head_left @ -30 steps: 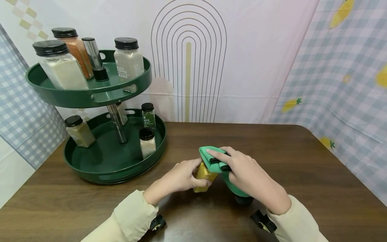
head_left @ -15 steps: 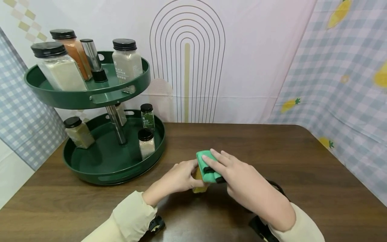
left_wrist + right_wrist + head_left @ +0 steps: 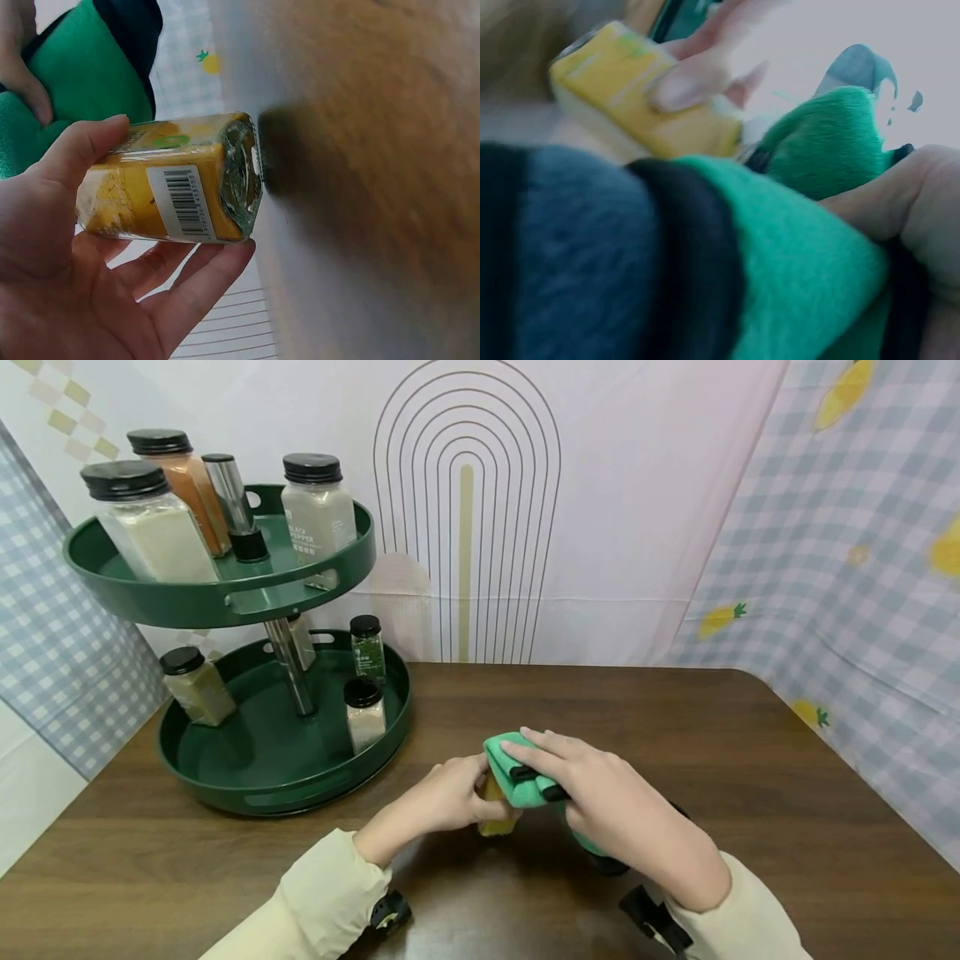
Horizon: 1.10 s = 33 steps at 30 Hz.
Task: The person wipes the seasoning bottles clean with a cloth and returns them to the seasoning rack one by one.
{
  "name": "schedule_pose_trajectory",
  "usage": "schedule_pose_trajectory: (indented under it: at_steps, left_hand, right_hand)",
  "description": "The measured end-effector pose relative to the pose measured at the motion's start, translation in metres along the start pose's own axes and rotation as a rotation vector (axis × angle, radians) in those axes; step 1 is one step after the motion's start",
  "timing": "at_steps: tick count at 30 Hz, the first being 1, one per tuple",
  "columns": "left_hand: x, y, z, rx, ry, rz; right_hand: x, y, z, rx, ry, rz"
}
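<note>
My left hand [image 3: 442, 802] grips a small glass spice jar [image 3: 127, 199] filled with yellow powder, fingers on one side and thumb on the other. A barcode label shows on its side in the left wrist view. Its base is close to the table; I cannot tell whether they touch. My right hand [image 3: 611, 802] holds a folded green cloth [image 3: 510, 770] with black edging. In the head view the cloth covers the jar's top, and a loose part hangs below the right hand. The right wrist view is blurred, with the jar beside the cloth.
A two-tier dark green turntable rack [image 3: 255, 802] stands at the left. Large jars with black lids, among them a black pepper jar [image 3: 318, 522], and a metal cylinder [image 3: 234, 506] are on its upper tier. Several small jars stand below. A patterned cloth backdrop [image 3: 600, 527] closes off the wooden table [image 3: 720, 752].
The right hand and cloth have moved left and down over the jar, covering more of it than a second ago, with a slight lift since half a second ago. The left hand stays nearly still.
</note>
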<state>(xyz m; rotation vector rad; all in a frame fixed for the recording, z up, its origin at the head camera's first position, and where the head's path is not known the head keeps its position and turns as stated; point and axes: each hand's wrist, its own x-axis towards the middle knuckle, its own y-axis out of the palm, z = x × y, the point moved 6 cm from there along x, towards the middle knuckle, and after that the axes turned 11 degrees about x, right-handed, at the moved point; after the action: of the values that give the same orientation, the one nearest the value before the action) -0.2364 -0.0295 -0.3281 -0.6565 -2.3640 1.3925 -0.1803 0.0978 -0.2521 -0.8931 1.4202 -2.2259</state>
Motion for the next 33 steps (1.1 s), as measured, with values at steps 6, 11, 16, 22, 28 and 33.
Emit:
schedule_pose_trajectory:
  at_steps: [6,11,16,22,28,33]
  left_hand:
    - [0.001,0.000,-0.001,0.023,0.015,-0.002]
    - [0.001,0.001,-0.002,0.048,0.005,0.001]
    - [0.000,0.000,-0.003,0.045,0.002,-0.005]
    - [-0.002,-0.002,-0.004,0.020,-0.002,-0.006]
    - [-0.001,-0.001,-0.005,0.029,0.008,-0.004]
    - [0.001,0.001,-0.004,0.054,0.008,-0.014]
  right_hand:
    - [0.006,0.004,-0.020,0.065,0.009,-0.032]
    - [0.009,0.009,-0.030,0.080,0.033,-0.037]
    - [0.003,0.004,-0.012,-0.003,0.046,-0.017]
    - [-0.006,-0.002,0.018,-0.117,0.005,0.045]
    - [-0.002,-0.002,0.005,-0.059,0.015,-0.019]
    - [0.007,0.005,-0.022,0.011,0.059,-0.044]
